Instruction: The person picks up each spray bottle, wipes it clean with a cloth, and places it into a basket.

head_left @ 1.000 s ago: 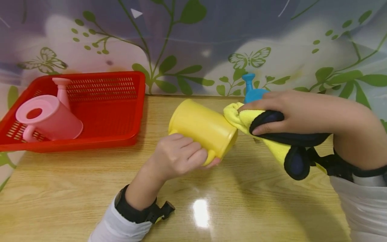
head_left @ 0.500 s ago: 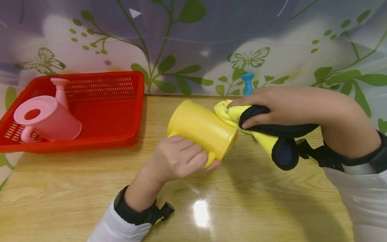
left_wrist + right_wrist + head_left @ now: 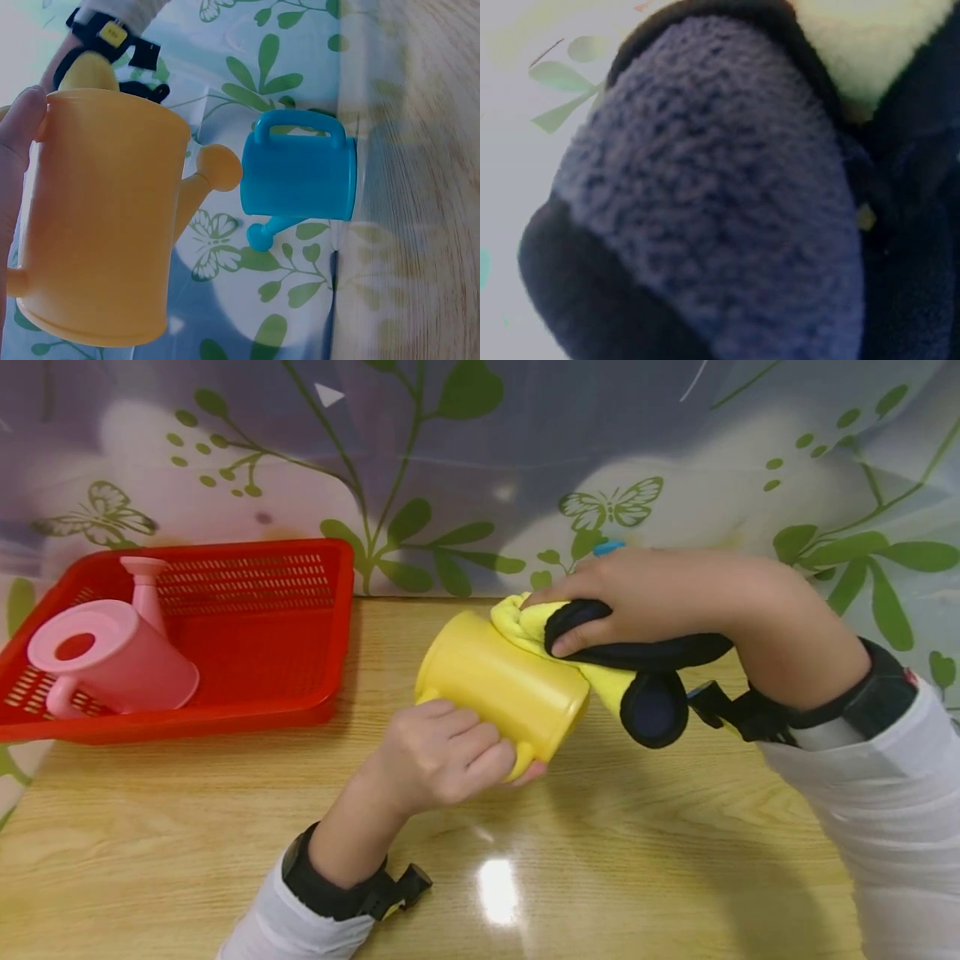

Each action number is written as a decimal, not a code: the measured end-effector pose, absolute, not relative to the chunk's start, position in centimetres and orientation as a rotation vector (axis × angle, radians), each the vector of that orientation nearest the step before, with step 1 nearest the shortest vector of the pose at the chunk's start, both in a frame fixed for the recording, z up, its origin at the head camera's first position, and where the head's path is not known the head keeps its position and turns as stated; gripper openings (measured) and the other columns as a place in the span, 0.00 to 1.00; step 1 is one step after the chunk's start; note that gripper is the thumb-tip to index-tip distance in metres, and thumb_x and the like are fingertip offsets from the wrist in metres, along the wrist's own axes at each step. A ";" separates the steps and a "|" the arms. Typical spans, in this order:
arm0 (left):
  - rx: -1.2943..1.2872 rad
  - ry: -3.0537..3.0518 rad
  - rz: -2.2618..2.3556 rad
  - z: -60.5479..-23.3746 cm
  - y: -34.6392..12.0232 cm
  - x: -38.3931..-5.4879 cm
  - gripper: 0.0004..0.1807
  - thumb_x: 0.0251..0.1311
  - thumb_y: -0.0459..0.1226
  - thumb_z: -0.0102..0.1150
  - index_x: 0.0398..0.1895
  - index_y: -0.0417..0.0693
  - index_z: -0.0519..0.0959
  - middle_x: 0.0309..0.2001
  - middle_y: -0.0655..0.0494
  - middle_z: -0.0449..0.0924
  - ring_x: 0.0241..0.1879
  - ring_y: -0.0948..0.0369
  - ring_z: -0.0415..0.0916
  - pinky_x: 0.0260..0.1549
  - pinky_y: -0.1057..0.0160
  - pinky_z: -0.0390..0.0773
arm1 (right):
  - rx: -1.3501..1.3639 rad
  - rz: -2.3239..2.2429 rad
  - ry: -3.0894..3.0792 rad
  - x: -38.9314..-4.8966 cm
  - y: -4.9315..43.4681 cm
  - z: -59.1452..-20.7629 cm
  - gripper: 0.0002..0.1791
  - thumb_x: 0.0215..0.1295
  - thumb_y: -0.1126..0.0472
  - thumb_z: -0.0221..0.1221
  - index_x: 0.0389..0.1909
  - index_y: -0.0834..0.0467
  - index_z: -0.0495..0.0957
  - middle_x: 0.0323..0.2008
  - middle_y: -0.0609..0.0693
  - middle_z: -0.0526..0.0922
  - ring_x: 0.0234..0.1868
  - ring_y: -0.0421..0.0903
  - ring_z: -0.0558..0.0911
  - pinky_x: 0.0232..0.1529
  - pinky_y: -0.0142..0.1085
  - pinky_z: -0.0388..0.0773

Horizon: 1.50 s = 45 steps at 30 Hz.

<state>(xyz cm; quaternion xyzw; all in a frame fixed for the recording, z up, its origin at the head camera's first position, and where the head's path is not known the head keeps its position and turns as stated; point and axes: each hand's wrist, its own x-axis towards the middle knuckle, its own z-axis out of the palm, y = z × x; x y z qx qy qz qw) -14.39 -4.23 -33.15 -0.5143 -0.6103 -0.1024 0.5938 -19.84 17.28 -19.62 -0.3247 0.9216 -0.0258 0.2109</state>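
Observation:
My left hand point(image 3: 442, 752) grips the handle of a yellow watering can point(image 3: 502, 672), which is held tilted above the wooden table. The left wrist view shows the can's side and its short spout point(image 3: 214, 172). In my right hand point(image 3: 645, 597) is a bunched yellow cloth point(image 3: 603, 681) with dark blue fuzzy backing and black edging. That hand presses the cloth against the upper side of the can. The cloth's dark backing point(image 3: 712, 180) fills much of the right wrist view. The can's far side and spout are hidden in the head view.
A red plastic basket point(image 3: 255, 717) stands at the back left with a pink watering can point(image 3: 123, 660) inside. A blue watering can point(image 3: 300, 176) stands by the patterned curtain point(image 3: 450, 460); my right hand mostly hides it in the head view. Light glares off the table point(image 3: 187, 860).
My right hand has slid the cloth leftward and up along the yellow watering can's side, covering more of the blue can. The left hand and the yellow can stay nearly still.

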 end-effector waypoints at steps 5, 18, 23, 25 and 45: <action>-1.202 -1.408 -0.243 -33.2 -4.1 -14.2 0.21 0.56 0.49 0.62 0.15 0.51 0.65 0.11 0.65 0.62 0.12 0.69 0.56 0.12 0.75 0.57 | -0.936 -0.077 2.552 -20.6 15.6 -19.4 0.33 0.66 0.38 0.54 0.70 0.42 0.63 0.67 0.51 0.70 0.67 0.55 0.69 0.64 0.53 0.66; -1.253 -1.355 -0.288 -33.2 -3.9 -13.8 0.19 0.56 0.47 0.62 0.15 0.52 0.67 0.12 0.65 0.63 0.11 0.69 0.58 0.12 0.74 0.57 | -0.932 -0.094 2.449 -23.0 14.1 -19.4 0.33 0.69 0.40 0.52 0.72 0.43 0.59 0.71 0.51 0.64 0.72 0.53 0.62 0.69 0.51 0.60; -1.237 -1.353 -0.300 -33.3 -3.9 -13.8 0.21 0.56 0.48 0.62 0.14 0.52 0.65 0.12 0.66 0.64 0.12 0.69 0.57 0.13 0.74 0.57 | -0.926 -0.064 2.456 -22.8 14.1 -19.3 0.33 0.68 0.38 0.52 0.72 0.42 0.60 0.70 0.51 0.66 0.70 0.53 0.64 0.68 0.52 0.62; -1.234 -1.352 -0.298 -33.3 -4.0 -13.9 0.21 0.56 0.48 0.62 0.14 0.52 0.65 0.12 0.66 0.64 0.12 0.70 0.58 0.13 0.74 0.58 | -0.928 -0.055 2.462 -22.6 14.2 -19.2 0.34 0.68 0.38 0.52 0.72 0.43 0.60 0.69 0.51 0.67 0.70 0.53 0.65 0.67 0.52 0.62; -1.178 -1.326 -0.271 -32.9 -4.5 -14.5 0.20 0.55 0.48 0.63 0.15 0.52 0.66 0.12 0.65 0.62 0.12 0.70 0.55 0.13 0.75 0.57 | -0.879 -0.142 2.528 -18.8 20.9 -20.9 0.34 0.65 0.39 0.55 0.71 0.41 0.62 0.70 0.50 0.66 0.71 0.59 0.62 0.65 0.59 0.63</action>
